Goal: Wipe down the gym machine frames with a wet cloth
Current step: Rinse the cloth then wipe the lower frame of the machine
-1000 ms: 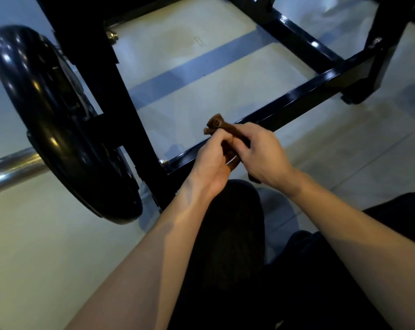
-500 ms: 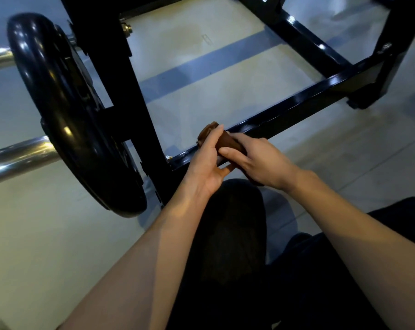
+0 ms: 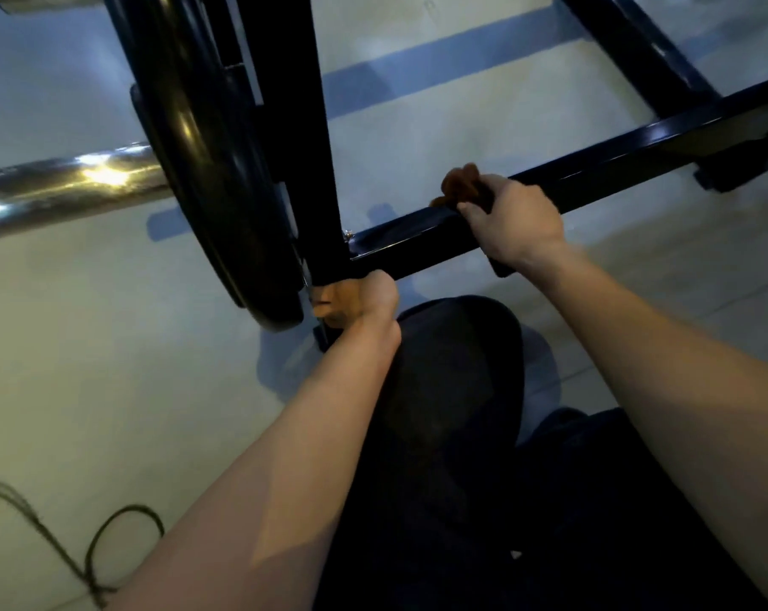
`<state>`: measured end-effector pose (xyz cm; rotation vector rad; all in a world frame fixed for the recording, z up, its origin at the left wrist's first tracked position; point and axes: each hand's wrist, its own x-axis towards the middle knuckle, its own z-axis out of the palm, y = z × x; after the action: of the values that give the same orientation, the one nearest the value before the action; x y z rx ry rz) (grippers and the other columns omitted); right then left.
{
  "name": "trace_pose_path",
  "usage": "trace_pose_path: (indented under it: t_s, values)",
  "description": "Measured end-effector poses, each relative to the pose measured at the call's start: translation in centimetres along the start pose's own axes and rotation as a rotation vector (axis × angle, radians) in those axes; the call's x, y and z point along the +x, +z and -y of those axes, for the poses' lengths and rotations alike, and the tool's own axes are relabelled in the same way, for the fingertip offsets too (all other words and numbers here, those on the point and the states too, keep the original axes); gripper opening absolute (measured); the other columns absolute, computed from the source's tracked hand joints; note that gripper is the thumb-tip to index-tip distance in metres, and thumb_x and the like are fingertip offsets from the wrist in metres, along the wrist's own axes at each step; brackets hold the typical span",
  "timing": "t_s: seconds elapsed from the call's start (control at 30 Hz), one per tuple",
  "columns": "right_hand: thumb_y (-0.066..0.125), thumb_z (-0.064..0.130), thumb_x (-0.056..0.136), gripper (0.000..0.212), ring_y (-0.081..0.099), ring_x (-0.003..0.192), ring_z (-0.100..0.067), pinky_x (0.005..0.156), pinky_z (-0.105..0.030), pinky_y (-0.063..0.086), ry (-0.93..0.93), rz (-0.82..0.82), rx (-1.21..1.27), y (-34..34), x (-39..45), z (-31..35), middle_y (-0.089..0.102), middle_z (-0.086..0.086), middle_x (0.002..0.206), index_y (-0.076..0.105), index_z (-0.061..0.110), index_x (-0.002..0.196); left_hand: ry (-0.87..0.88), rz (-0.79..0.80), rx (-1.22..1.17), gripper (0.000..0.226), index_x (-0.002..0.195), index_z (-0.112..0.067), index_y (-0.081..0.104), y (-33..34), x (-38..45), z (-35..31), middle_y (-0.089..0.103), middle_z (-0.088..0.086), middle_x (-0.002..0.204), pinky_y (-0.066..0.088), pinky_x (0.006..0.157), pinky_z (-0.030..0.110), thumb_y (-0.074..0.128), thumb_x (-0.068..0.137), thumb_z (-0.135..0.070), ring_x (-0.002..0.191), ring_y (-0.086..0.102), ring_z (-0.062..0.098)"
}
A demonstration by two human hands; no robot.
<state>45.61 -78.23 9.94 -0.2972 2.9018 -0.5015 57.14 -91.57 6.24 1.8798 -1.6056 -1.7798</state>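
hands on the low frame bar

nearest, the left hand (image 3: 359, 302) is curled around the foot of the black upright (image 3: 318, 138). the right hand (image 3: 512, 222) grips a brown cloth (image 3: 459, 183) atop the frame bar (image 3: 616, 174). left, a weight plate (image 3: 205, 160).

Glossy black round weight plate (image 3: 205, 160) hangs on a shiny chrome barbell sleeve (image 3: 64, 187), above pale grey floor (image 3: 86, 368) crossed by a blue painted stripe (image 3: 439, 72); thin dark looped cord (image 3: 108, 540) lies lower left.
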Motion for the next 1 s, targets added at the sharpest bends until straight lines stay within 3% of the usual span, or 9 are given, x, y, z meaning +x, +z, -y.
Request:
trace_pose_path:
  t_s: [0.1, 0.2, 0.27, 0.37, 0.53, 0.6, 0.7, 0.8, 1.0]
  values:
    - [0.058, 0.034, 0.099, 0.039, 0.054, 0.12, -0.037, 0.081, -0.042, 0.046, -0.105, 0.032, -0.258, 2.8, 0.6, 2.6, 0.051, -0.01, 0.135, 0.058, 0.015, 0.133, 0.023, -0.035, 0.023, 0.082, 0.159, -0.008, 0.016, -0.5, 2.2, 0.8, 0.031, 0.017, 0.159, 0.038, 0.113, 0.035, 0.064, 0.092, -0.004, 0.142, 0.042, 0.033]
    - [0.058, 0.024, 0.098, 0.05, 0.051, 0.123, -0.035, 0.073, -0.039, 0.036, -0.215, 0.025, -0.386, 6.0, -0.5, 6.2, 0.046, -0.006, 0.142, 0.046, 0.015, 0.145, 0.14, 0.021, 0.035, 0.087, 0.154, -0.014, 0.033, -1.1, 4.0, 1.5, 0.052, 0.014, 0.147, 0.048, 0.108, 0.041, 0.077, 0.08, -0.025, 0.128, 0.057, 0.032]
    - [0.056, 0.024, 0.1, 0.062, 0.049, 0.124, -0.035, 0.072, -0.04, 0.034, -0.366, 0.054, -0.426, 8.1, -1.9, 8.2, 0.04, -0.006, 0.149, 0.032, 0.014, 0.156, 0.229, -0.038, 0.075, 0.086, 0.14, -0.023, 0.049, 0.1, 8.1, 4.0, 0.065, 0.007, 0.13, 0.057, 0.095, 0.048, 0.072, 0.062, -0.051, 0.114, 0.066, 0.029]
    - [0.052, 0.023, 0.101, 0.068, 0.046, 0.126, -0.036, 0.078, -0.043, 0.039, -0.503, 0.073, -0.539, 8.0, -1.6, 7.1, 0.036, -0.004, 0.154, 0.023, 0.015, 0.161, 0.28, -0.07, 0.174, 0.075, 0.134, -0.019, 0.056, 0.6, 9.4, 5.1, 0.067, 0.008, 0.125, 0.057, 0.095, 0.047, 0.069, 0.066, -0.047, 0.112, 0.066, 0.029]
    - [0.046, 0.016, 0.103, 0.058, 0.043, 0.13, -0.041, 0.089, -0.045, 0.044, -0.044, 0.027, -0.555, 4.4, 2.9, 0.8, 0.041, -0.008, 0.149, 0.028, 0.017, 0.158, 0.282, -0.075, 0.24, 0.069, 0.144, -0.017, 0.048, -1.6, 4.7, 2.1, 0.064, 0.013, 0.132, 0.053, 0.1, 0.046, 0.075, 0.082, -0.029, 0.119, 0.063, 0.036]
    - [0.044, 0.019, 0.105, 0.055, 0.044, 0.13, -0.04, 0.084, -0.043, 0.045, -0.093, 0.028, -0.481, 5.7, 1.6, 3.5, 0.042, -0.006, 0.149, 0.028, 0.017, 0.158, 0.286, -0.092, 0.264, 0.067, 0.144, -0.015, 0.047, -1.7, 4.6, 1.8, 0.064, 0.013, 0.132, 0.052, 0.099, 0.046, 0.075, 0.084, -0.03, 0.119, 0.062, 0.038]
    - [0.042, 0.036, 0.11, 0.057, 0.045, 0.126, -0.036, 0.07, -0.042, 0.042, -0.343, 0.12, -0.35, 9.0, -2.3, 8.0, 0.039, 0.0, 0.152, 0.024, 0.021, 0.161, 0.32, -0.111, 0.28, 0.06, 0.139, -0.013, 0.051, -1.5, 4.8, 2.0, 0.065, 0.013, 0.129, 0.053, 0.096, 0.045, 0.073, 0.086, -0.03, 0.117, 0.064, 0.037]
    - [0.053, 0.032, 0.105, 0.061, 0.049, 0.121, -0.036, 0.067, -0.043, 0.044, -0.414, 0.117, -0.302, 8.4, -2.2, 7.1, 0.039, -0.001, 0.149, 0.028, 0.027, 0.16, 0.336, -0.098, 0.293, 0.061, 0.141, -0.011, 0.051, -1.7, 4.8, 2.1, 0.065, 0.015, 0.128, 0.053, 0.095, 0.044, 0.073, 0.086, -0.027, 0.118, 0.063, 0.037]
    - [0.042, 0.031, 0.105, 0.035, 0.053, 0.12, -0.042, 0.092, -0.048, 0.048, 0.036, -0.045, -0.138, 5.7, 1.1, 2.7, 0.047, -0.008, 0.143, 0.054, 0.019, 0.135, 0.323, -0.043, 0.345, 0.06, 0.143, -0.012, 0.048, -2.1, 5.6, 2.7, 0.064, 0.013, 0.132, 0.051, 0.098, 0.045, 0.071, 0.09, -0.029, 0.121, 0.061, 0.037]
